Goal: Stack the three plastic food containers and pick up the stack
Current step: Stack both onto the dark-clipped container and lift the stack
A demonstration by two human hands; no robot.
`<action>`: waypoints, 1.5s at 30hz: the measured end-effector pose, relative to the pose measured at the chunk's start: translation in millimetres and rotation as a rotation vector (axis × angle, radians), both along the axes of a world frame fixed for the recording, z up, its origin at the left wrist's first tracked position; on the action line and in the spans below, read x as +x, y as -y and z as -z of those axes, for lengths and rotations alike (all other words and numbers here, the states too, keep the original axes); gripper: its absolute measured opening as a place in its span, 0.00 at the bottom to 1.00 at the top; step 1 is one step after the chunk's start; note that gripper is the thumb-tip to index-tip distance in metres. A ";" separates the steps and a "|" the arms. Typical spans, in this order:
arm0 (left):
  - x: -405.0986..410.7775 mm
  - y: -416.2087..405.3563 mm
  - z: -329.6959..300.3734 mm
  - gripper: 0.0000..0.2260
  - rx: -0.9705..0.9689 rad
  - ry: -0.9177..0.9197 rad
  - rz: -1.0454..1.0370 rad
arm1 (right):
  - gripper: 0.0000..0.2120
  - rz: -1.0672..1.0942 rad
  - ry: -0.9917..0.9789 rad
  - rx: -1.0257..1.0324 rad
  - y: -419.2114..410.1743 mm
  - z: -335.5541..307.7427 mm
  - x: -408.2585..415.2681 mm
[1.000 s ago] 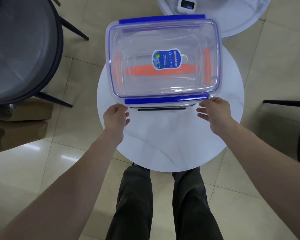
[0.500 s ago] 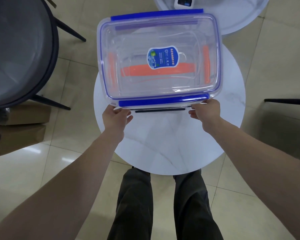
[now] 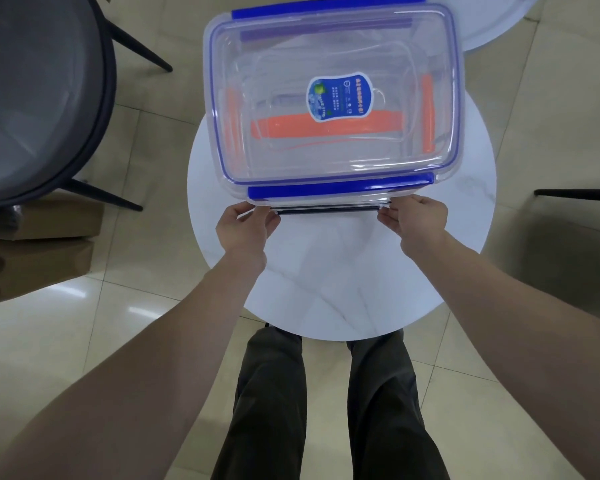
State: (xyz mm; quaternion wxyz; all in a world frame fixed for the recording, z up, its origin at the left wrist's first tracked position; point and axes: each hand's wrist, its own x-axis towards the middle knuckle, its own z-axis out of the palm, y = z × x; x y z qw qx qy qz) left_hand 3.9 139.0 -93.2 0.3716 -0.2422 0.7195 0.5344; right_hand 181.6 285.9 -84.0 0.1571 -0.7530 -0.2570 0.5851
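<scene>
The stack of clear plastic food containers [image 3: 333,95] fills the upper middle of the view, above the round white table [image 3: 340,278]. The top one has a see-through lid with blue clips and a blue label. Through it show an orange-clipped container and, lowest, one with a dark clip [image 3: 328,210]. My left hand [image 3: 245,225] grips the near left bottom corner of the stack. My right hand [image 3: 414,220] grips the near right bottom corner. The fingertips of both hands are hidden under the stack.
A grey chair [image 3: 39,98] with black legs stands at the left, with cardboard boxes [image 3: 39,251] beside it on the tiled floor. A second white table's edge [image 3: 492,29] shows at top right. A dark chair leg [image 3: 575,194] is at the right. My legs stand below the table.
Both hands closed in on the stack's near bottom corners and took hold. The stack now looks larger and nearer to the camera, which suggests it has risen off the table.
</scene>
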 end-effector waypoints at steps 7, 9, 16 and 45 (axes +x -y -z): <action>18.0 -16.4 1.1 0.07 0.021 0.057 -0.019 | 0.09 0.125 -0.064 -0.043 -7.3 -3.2 18.8; 21.6 -22.2 1.1 0.07 0.008 0.074 -0.001 | 0.10 0.140 -0.070 -0.050 -11.1 -4.1 24.9; 35.6 -47.3 0.2 0.08 -0.010 0.087 0.074 | 0.05 0.148 -0.044 -0.055 -26.4 -6.3 49.0; 80.6 -159.7 -5.1 0.09 -0.093 -0.033 0.388 | 0.12 0.346 -0.136 -0.077 -65.9 -1.8 131.5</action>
